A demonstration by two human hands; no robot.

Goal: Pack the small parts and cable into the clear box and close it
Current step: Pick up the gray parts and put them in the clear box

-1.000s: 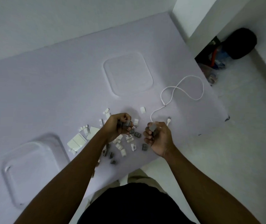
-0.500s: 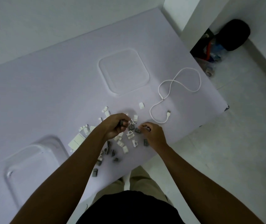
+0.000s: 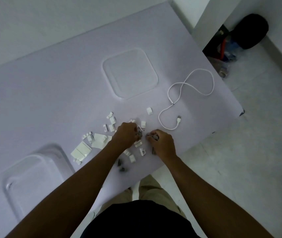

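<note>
Several small white and grey parts (image 3: 133, 158) lie scattered near the front edge of the pale purple table (image 3: 51, 93). My left hand (image 3: 125, 136) is curled over the pile and holds grey parts (image 3: 139, 133) at its fingertips. My right hand (image 3: 162, 143) is curled on the table just to the right and pinches a grey part (image 3: 151, 135). A white cable (image 3: 181, 100) lies in loops to the right of the parts. The clear box (image 3: 32, 179) stands open at the front left, and its clear lid (image 3: 130, 73) lies flat behind the parts.
White flat cards (image 3: 82, 151) lie left of my left hand. The table's right corner (image 3: 241, 112) ends over a tiled floor. A black bag and clutter (image 3: 250, 31) sit in a gap by the wall at the top right.
My right hand came down from a raised position to the table and picks among the grey parts. My left hand stayed over the pile, holding parts.
</note>
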